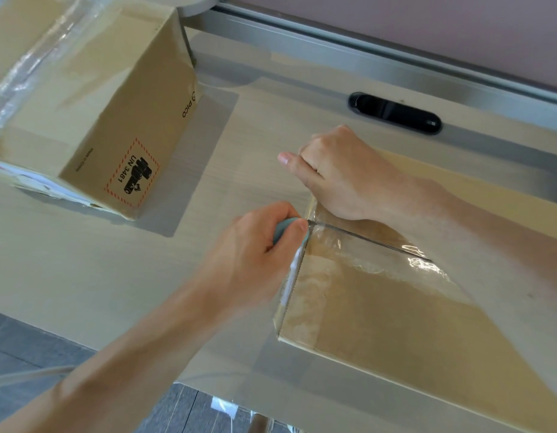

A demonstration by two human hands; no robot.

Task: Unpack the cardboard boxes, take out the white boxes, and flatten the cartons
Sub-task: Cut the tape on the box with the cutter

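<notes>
A brown taped carton (396, 307) lies at the right of the table. My left hand (258, 254) is closed around a pale teal cutter (285, 229). Its serrated blade (294, 276) runs down the carton's left edge, where clear tape (380, 248) wraps over the top seam. My right hand (339, 173) presses on the carton's top at its far left corner, fingers curled over the edge. A second sealed brown carton (92, 98) with a red-bordered UN 3481 label stands at the back left. No white boxes are visible.
The light wooden table (83, 276) has a black oval cable slot (394, 112) behind my right hand and a metal rail (364, 51) along its back. Its front edge runs diagonally at the lower left, with grey floor (20, 345) below.
</notes>
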